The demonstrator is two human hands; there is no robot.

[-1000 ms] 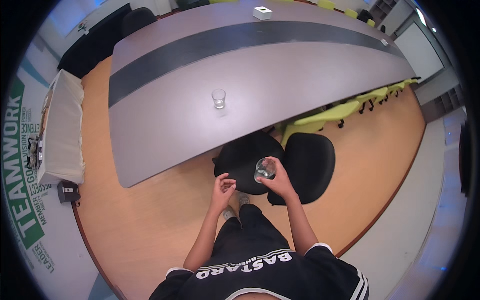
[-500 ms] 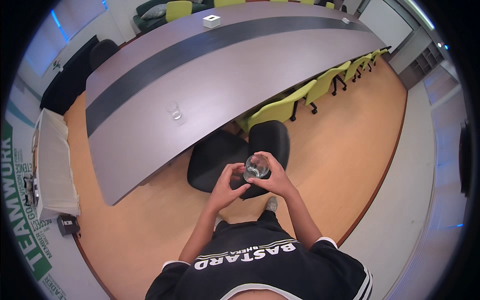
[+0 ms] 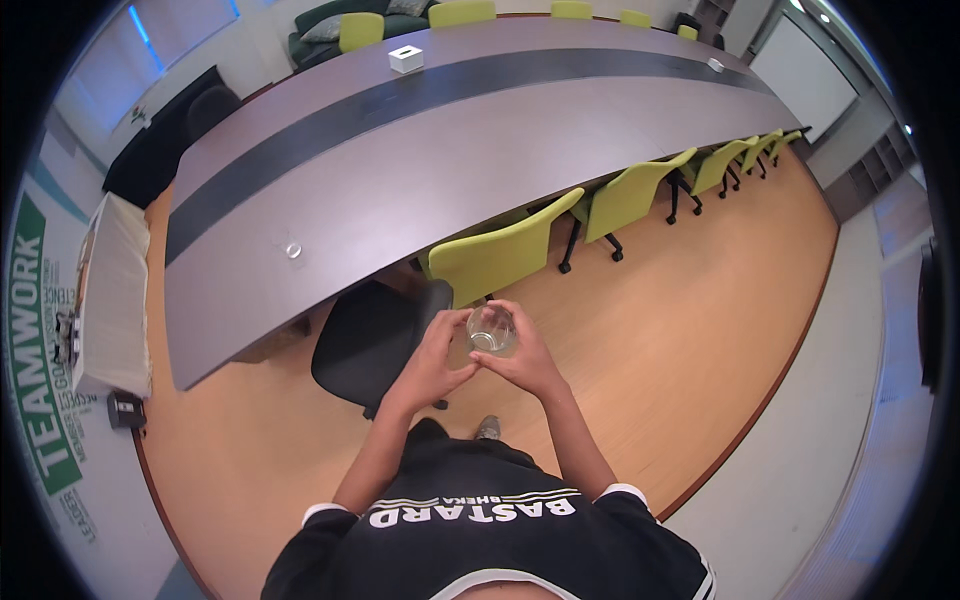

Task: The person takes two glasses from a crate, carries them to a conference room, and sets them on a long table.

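I hold a small clear drinking glass [image 3: 491, 330] upright in front of my chest. My right hand [image 3: 525, 358] wraps around its right side and bottom. My left hand [image 3: 436, 356] touches its left side, thumb meeting the right hand beneath it. A second clear glass [image 3: 293, 250] stands on the long grey conference table [image 3: 400, 180], well away from both hands, to the upper left.
A black office chair [image 3: 370, 340] stands just left of my hands at the table's near edge. A row of lime-green chairs [image 3: 610, 205] runs along the table to the right. A small white box [image 3: 405, 59] sits far up the table. Wooden floor lies below.
My left hand has come up to join the right on the glass. The view has swung, so the table and the other glass lie further away and to the left.
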